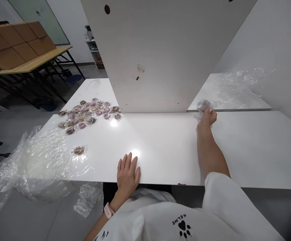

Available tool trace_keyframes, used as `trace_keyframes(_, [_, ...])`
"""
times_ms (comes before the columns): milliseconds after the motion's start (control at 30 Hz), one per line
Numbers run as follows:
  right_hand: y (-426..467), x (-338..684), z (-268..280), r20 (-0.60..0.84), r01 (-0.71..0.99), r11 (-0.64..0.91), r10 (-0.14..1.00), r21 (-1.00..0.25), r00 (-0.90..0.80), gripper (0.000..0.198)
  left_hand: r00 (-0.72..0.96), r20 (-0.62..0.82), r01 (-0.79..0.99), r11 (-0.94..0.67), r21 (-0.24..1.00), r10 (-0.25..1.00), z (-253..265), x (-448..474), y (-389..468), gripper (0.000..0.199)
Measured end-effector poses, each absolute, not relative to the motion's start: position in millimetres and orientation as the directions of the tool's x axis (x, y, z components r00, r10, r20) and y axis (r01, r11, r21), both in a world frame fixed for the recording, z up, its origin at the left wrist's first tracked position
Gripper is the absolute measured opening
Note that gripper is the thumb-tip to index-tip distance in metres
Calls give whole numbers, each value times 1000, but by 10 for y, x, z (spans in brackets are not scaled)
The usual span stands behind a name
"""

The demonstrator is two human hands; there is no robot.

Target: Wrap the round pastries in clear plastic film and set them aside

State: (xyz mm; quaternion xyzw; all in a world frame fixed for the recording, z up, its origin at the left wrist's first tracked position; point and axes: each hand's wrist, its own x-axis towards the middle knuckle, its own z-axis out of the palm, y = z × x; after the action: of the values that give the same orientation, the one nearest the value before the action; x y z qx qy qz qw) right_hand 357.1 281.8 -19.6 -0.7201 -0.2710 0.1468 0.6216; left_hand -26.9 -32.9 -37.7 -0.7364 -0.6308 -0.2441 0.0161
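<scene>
My left hand lies flat on the white table near its front edge, fingers spread, holding nothing. Out to the right, my right hand is closed on a crumpled clear plastic wrapper, close to the foot of the upright white panel. Whether anything is inside that plastic cannot be made out. On the left part of the table lies a loose group of small wrapped pieces, brown, pink and tan. One brown wrapped piece sits apart, nearer the front edge.
An upright white panel rises from the middle of the table. Clear plastic bags hang over the left corner, and more loose clear plastic lies behind on the right. Cardboard boxes stand on a wooden table at the back left.
</scene>
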Motion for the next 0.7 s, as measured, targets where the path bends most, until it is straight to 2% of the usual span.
trace_keyframes(67, [3005,3537,-192,169,329,-145,631,-933,757,18,91,384,940,-206,270,919,-380,-275,-325,47])
trace_keyframes(167, [3082,3539,-233,214,422,-153,679,-894,702,15,107,382,952,-205,228,918,-396,-291,-317,47])
trace_keyframes(233, [3066,3642,-256,284,517,-177,667,-837,688,15,119,385,958,-208,199,915,-406,-296,-313,48])
trace_keyframes(367, [3052,4114,-285,413,702,-285,644,-652,644,26,129,401,964,-210,165,907,-412,-289,-307,56])
trace_keyframes(467, [3108,4501,-310,396,743,-312,690,-593,606,24,135,404,967,-208,145,905,-412,-284,-300,61])
trace_keyframes(567, [3176,4699,-303,396,733,-304,685,-609,612,19,144,410,969,-212,127,901,-416,-284,-289,64])
trace_keyframes(700, [2988,4616,-260,464,757,-252,662,-602,589,30,139,416,968,-212,135,899,-416,-288,-273,63])
